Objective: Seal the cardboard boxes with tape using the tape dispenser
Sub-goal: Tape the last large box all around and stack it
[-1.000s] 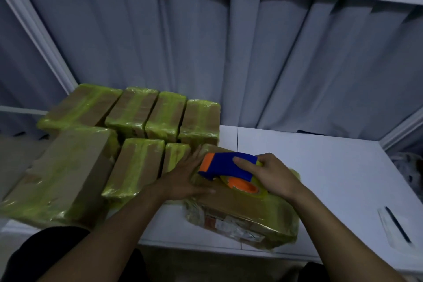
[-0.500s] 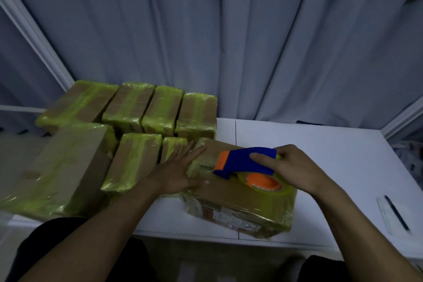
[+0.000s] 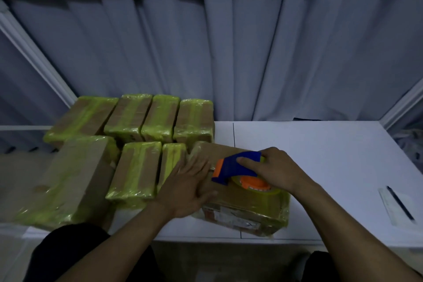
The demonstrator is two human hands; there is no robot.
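Observation:
A brown cardboard box [image 3: 247, 208] with yellow-green tape on its edges lies at the front of the white table [image 3: 320, 155]. On its top sits a blue and orange tape dispenser [image 3: 238, 169] with a yellow-green tape roll [image 3: 263, 189]. My right hand [image 3: 277, 169] grips the dispenser from the right, fingers curled over its blue body. My left hand [image 3: 190, 185] lies flat on the left part of the box top, fingers straight and spread.
Several taped boxes [image 3: 142, 135] stand in two rows at the table's left, a larger one [image 3: 66, 181] nearest. A pen on a white slip [image 3: 399, 205] lies at the right. Grey curtains [image 3: 229, 52] hang behind.
The dispenser and my right hand stay on the box top, shifted slightly right. My left hand has slid a little along the box's left side, still flat.

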